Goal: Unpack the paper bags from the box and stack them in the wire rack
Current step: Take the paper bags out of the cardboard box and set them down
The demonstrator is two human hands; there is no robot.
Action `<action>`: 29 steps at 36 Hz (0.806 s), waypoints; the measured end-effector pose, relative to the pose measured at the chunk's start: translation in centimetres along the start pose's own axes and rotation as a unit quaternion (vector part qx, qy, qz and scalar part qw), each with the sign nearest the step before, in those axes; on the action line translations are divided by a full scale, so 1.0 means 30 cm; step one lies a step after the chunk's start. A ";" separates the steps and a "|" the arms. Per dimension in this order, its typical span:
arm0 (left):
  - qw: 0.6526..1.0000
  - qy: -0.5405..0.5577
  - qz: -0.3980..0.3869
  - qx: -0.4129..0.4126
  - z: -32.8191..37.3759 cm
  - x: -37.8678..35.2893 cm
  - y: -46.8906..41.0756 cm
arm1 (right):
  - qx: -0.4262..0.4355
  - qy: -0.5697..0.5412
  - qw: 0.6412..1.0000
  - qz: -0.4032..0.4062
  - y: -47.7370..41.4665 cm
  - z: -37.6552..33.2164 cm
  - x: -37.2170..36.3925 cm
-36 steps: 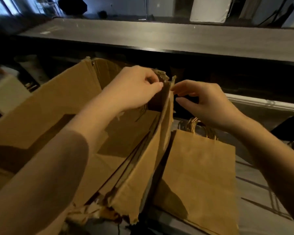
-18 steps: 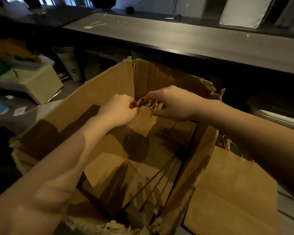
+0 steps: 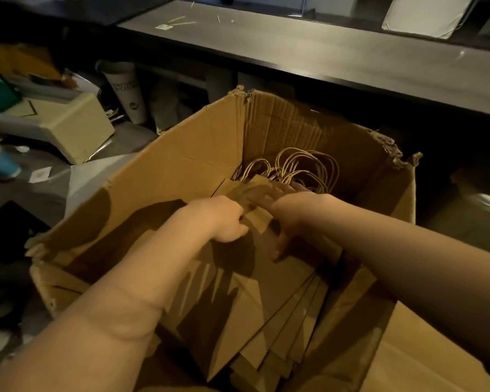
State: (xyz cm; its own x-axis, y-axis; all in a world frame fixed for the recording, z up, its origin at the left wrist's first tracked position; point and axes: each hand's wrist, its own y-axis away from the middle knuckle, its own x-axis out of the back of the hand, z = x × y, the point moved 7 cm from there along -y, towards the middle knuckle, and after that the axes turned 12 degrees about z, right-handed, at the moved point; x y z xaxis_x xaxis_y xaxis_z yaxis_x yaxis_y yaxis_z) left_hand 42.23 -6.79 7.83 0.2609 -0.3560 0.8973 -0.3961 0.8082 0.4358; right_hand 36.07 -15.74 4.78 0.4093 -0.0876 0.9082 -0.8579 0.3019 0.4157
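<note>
reaching into box [image 3: 181, 154] — left hand [image 3: 224, 219] curled, gripping top paper bag [image 3: 255, 278], right hand [image 3: 292, 216] fingers spread flat on it

A long dark grey worktop [image 3: 337, 49] spans the back; below it stand a tall white paper cup [image 3: 128, 93] and a cream rectangular box [image 3: 71, 128].
</note>
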 end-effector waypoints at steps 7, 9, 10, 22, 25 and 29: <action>0.999 -0.010 0.015 -0.039 0.080 0.015 0.020 | 0.011 -0.015 0.998 0.059 -0.029 0.044 -0.025; 0.999 -0.015 0.013 -0.043 0.084 0.005 0.020 | 0.008 -0.005 0.997 0.077 -0.030 0.044 -0.016; 0.999 -0.018 0.009 -0.044 0.084 -0.002 0.018 | 0.005 0.000 0.996 0.085 -0.029 0.043 -0.010; 1.000 -0.020 0.008 -0.016 0.034 -0.017 -0.007 | -0.054 -0.061 0.981 0.177 -0.001 0.106 0.048; 0.999 0.000 0.049 -0.002 0.013 0.017 -0.011 | -0.047 -0.090 0.966 0.237 0.011 0.104 0.098; 0.993 0.048 0.107 0.014 -0.023 0.055 -0.018 | -0.031 -0.135 0.940 0.313 0.029 0.097 0.160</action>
State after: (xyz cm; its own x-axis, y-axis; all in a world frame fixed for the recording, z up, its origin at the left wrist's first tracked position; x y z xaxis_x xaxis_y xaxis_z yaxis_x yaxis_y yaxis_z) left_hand 43.48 -7.51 9.03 0.2498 -0.1293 0.9596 -0.4758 0.8467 0.2380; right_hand 36.39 -18.66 9.66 -0.2708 -0.1095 0.9564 -0.8811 0.4285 -0.2004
